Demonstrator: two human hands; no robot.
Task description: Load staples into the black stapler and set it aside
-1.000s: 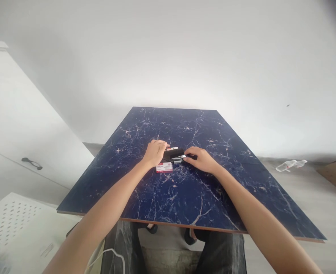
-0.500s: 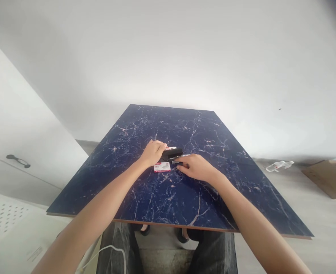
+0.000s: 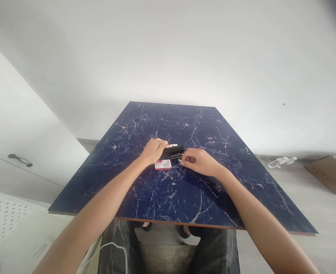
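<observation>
A black stapler (image 3: 175,150) lies near the middle of the blue marbled table (image 3: 168,198). My left hand (image 3: 154,150) is closed around its left end and covers that part. My right hand (image 3: 195,161) is at its right end, thumb and fingers pinched together. A small pale bit shows at those fingertips, too small to name. Just in front of the stapler lies a small red and white box (image 3: 163,164) with print on it. Behind the stapler, the edge of another red and white piece shows, mostly hidden.
A white cabinet with a black handle (image 3: 20,160) stands at the left, above a white perforated surface (image 3: 2,224). Clear plastic bottles (image 3: 282,162) and a cardboard box (image 3: 329,174) are on the floor at right. A white cable (image 3: 111,243) hangs by my legs.
My right hand has drawn slightly right and up from the stapler, and its fingers have closed into a pinch. My left hand stays on the stapler. The view has shifted slightly.
</observation>
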